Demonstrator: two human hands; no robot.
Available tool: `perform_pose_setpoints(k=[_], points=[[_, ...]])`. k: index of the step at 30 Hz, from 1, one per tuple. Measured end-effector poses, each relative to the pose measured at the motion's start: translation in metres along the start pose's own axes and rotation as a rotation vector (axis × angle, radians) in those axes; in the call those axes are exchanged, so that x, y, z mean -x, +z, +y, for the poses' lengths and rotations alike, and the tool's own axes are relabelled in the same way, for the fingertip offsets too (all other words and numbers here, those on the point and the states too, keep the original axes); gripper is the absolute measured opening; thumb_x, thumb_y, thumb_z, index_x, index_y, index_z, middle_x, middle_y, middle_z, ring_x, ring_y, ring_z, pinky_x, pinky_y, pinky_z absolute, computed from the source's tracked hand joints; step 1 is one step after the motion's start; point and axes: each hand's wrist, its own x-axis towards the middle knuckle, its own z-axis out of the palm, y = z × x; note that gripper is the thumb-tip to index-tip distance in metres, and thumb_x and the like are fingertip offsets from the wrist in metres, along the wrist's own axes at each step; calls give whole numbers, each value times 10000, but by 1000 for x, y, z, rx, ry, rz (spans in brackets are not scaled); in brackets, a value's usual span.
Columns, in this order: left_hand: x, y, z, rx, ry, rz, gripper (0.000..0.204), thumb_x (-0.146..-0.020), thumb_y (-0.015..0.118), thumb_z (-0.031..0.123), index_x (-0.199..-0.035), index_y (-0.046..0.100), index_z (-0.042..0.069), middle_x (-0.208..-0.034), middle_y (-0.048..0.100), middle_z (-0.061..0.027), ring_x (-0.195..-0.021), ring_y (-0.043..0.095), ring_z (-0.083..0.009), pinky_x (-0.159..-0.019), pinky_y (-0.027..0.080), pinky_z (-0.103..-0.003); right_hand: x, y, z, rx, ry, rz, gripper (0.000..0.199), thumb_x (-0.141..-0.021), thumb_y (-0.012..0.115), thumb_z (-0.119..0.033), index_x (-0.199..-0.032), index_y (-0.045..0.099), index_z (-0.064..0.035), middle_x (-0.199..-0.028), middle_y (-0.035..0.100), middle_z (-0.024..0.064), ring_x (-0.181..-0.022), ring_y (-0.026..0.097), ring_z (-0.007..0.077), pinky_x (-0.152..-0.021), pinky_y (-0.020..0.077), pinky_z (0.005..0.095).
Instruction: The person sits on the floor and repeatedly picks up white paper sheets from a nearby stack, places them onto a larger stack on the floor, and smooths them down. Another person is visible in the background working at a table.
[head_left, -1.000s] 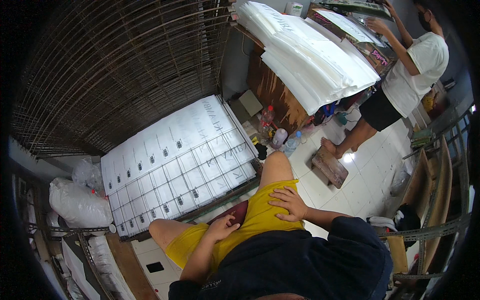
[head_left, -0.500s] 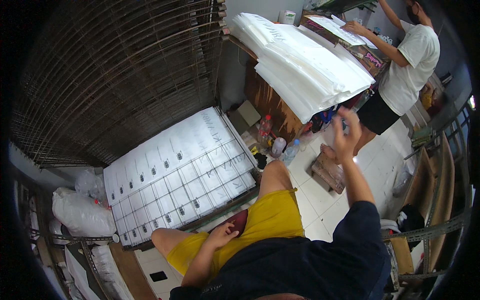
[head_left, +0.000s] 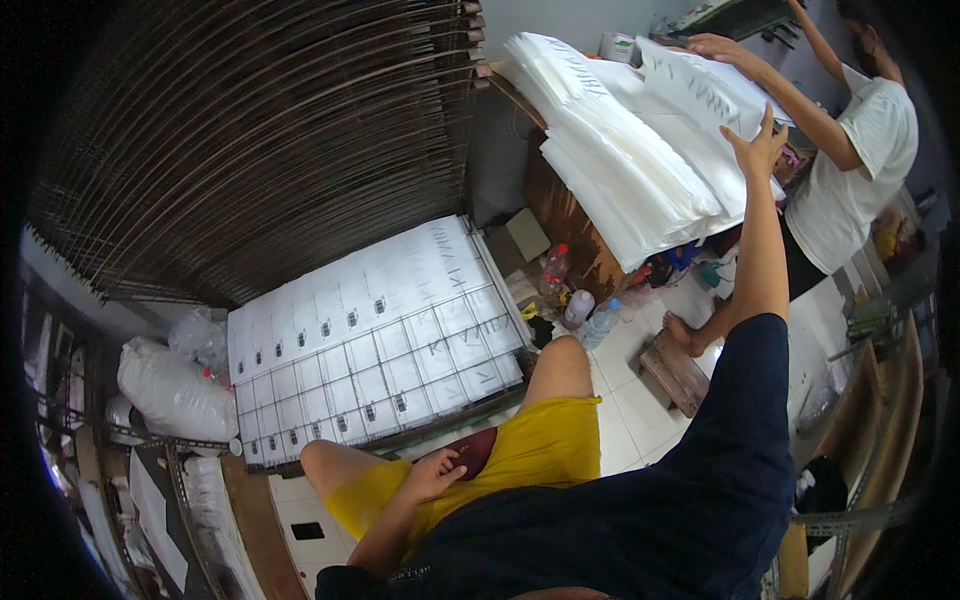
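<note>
My right hand (head_left: pixel 757 150) is stretched up to the far right, fingers spread, at the near edge of a lifted white sheet (head_left: pixel 690 88). Whether the fingertips touch the sheet I cannot tell. Beneath lies a thick stack of white printed sheets (head_left: pixel 640 190) on a wooden table. A co-worker's hand (head_left: pixel 715 47) is over the sheet's far corner. On my lap rests my left hand (head_left: pixel 432 477), fingers loosely curled, with a small brownish thing at their tips, too small to name. Left of my knees, white printed sheets (head_left: pixel 340 300) lie on a wire drying rack.
Raised wire rack shelves (head_left: pixel 260 150) tower at the back left. Bottles (head_left: pixel 600 322) stand on the tiled floor, near a low wooden stool (head_left: pixel 675 372). The co-worker in a white shirt (head_left: pixel 880 140) stands at the right. A stuffed plastic bag (head_left: pixel 172 390) lies at the left.
My right hand has moved up and farther away, from beside the stack to the white sheet. That sheet now rises over the stack. My left hand stays on my lap.
</note>
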Motion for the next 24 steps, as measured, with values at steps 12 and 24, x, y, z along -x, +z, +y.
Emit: perform_pose_setpoints(k=[12,24], points=[[12,-26,66,-160,193,158,443,-838,661,372,-1134,577,53,-907,607,-127,-804,605,-274,-740,500,-368,-32,19,-30,-270,-587,-219,224,-885,547,-112,-1085,644,-83,-1016,666,128,-944,635,290,-837,473,354],[31,-195,336,-652,991,1007,754,-682,761,394,-1336,464,167,-1347,416,-142,-1266,380,-363,-999,340,-486,75,-235,-295,-713,-1105,-620,178,-701,627,74,-865,601,10,-857,603,142,-826,613,285,-747,470,342]])
